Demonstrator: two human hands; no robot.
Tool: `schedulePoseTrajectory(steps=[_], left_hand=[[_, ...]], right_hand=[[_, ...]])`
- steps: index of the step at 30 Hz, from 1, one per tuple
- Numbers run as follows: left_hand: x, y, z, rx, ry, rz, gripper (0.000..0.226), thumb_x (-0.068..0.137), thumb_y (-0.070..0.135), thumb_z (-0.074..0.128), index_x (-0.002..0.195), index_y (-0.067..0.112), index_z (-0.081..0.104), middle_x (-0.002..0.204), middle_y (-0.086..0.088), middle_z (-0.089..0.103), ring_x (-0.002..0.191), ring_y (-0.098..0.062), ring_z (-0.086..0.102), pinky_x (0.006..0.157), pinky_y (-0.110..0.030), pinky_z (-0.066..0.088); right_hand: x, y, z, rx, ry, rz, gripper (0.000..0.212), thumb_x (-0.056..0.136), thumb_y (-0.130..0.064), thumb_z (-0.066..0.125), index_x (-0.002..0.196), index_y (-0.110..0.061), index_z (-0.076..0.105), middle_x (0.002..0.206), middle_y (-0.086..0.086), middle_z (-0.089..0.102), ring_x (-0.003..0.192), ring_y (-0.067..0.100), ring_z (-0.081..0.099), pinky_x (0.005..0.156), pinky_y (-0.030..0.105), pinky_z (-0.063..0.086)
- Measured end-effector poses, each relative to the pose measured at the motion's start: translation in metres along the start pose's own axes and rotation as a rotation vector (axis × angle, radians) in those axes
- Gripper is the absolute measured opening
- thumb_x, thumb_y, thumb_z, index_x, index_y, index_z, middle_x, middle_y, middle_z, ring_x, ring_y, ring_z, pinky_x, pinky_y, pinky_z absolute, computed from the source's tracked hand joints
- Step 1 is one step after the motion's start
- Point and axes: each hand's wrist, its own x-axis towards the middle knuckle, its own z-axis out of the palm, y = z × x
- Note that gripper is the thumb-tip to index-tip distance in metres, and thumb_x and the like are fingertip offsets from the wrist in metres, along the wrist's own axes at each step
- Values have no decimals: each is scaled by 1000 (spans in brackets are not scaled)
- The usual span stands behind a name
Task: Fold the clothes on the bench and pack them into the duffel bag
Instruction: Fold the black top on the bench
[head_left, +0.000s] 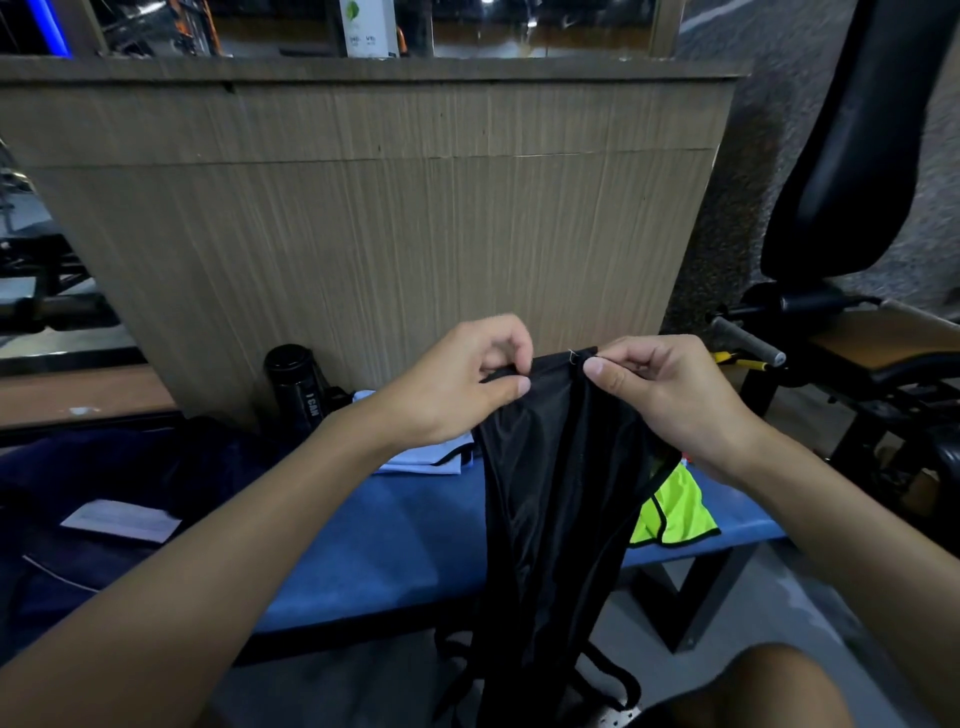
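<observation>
Black garment held up over the bench

Both hands pinch the top edge of a black garment (550, 467) (left hand (457, 384), right hand (670, 395)), thumbs against curled fingers. It hangs below them, in front of the blue bench (374, 561), reaching past its front edge.

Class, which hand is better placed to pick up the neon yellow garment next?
Likely the right hand: the neon yellow garment lies beneath it; the hanging black garment separates the left hand.
</observation>
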Motion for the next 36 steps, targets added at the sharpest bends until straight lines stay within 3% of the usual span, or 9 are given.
schedulePoseTrajectory(steps=[5,11,14,18,22,25,29,34,36], left_hand=[[3,3,7,136,81,2,26,98,0,54,106,15,73,105,2,73,100,-9,66,95,-26,50],[2,0,13,146,78,-16,31,98,2,51,109,22,73,104,1,73,100,-18,69,94,-38,53],[-2,6,14,43,49,-21,24,98,5,55,106,16,75,87,14,72,81,3,66,78,-16,49],[-6,9,13,-59,26,-58,30,82,41,75,104,21,75,93,4,77,93,-13,72,89,-36,56],[-7,7,15,-16,56,-16,18,84,14,75,101,21,74,93,-7,76,89,-29,71,83,-48,56],[-6,5,14,17,53,-15,27,83,16,59,96,36,72,93,-13,75,89,-36,69,80,-53,55],[-6,4,10,30,13,-19,29,86,14,54,102,25,74,97,-8,75,94,-30,70,88,-51,54],[-7,8,7,-5,-35,31,37,91,-12,46,108,6,73,103,-8,76,99,-16,70,94,-32,52],[-6,8,6,-21,-56,50,38,91,-14,45,109,4,73,105,-8,75,102,-15,69,95,-28,52]], right_hand=[[1,-8,4,-266,95,43,16,89,-24,71,76,-15,72,76,9,69,65,15,60,66,35,49],[0,-23,15,104,128,344,17,91,4,56,94,-12,58,55,0,55,44,12,50,40,21,40],[-3,-31,16,336,70,428,13,95,4,52,90,-5,61,61,7,59,51,15,58,45,26,52],[-3,-37,17,546,56,464,11,95,6,50,100,10,59,77,25,64,61,24,69,59,30,60],[-3,-37,18,617,64,439,20,89,19,46,106,11,54,91,34,63,80,35,72,71,34,61],[-4,-32,16,506,25,417,22,86,19,56,105,8,54,93,33,67,87,38,72,75,36,61],[-3,-18,10,-161,36,175,8,89,-3,66,82,-4,64,67,9,62,57,16,61,51,27,50],[0,-15,-3,-161,-180,77,13,83,-10,73,73,-18,73,128,-2,59,116,3,58,100,27,43],[-1,-14,-5,-48,-235,108,5,84,-6,70,79,-6,72,117,11,68,106,15,65,96,38,48]])
